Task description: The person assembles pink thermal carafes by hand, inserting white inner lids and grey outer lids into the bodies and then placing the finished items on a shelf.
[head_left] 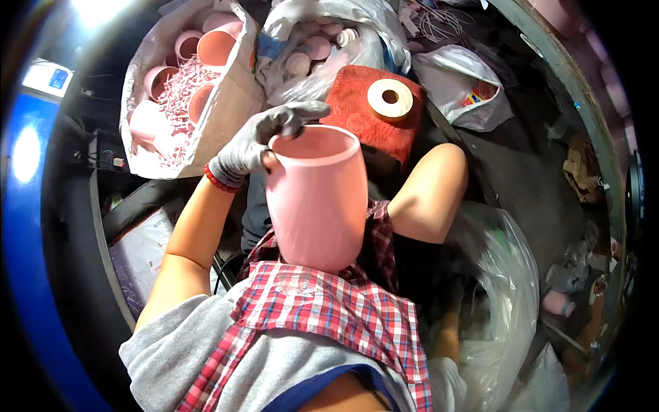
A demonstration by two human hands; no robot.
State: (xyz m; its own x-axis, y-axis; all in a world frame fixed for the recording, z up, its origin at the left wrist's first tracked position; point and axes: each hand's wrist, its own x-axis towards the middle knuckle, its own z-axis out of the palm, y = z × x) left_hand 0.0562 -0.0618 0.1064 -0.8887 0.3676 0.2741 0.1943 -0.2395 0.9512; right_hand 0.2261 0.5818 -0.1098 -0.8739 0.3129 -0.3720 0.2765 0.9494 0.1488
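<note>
A large pink plastic cup or pot (pixel 317 206) stands upright in front of my body, its open mouth toward the top and its base by the checked apron (pixel 329 302). My left hand (pixel 264 137), in a grey glove with bare fingertips, is closed on the rim at its far left side. On the right, my right forearm (pixel 449 336) reaches down beside a clear plastic bag (pixel 508 268). The right hand is lost in shadow there, so its fingers cannot be made out.
Ahead to the left, a white sack (pixel 237 103) holds pink cups and pink scraps. A plastic bag (pixel 384 27) of round pink and white pieces is beside it. A tape roll (pixel 379 106) lies on a red cloth (pixel 343 93). A white bag (pixel 456 75) sits farther right.
</note>
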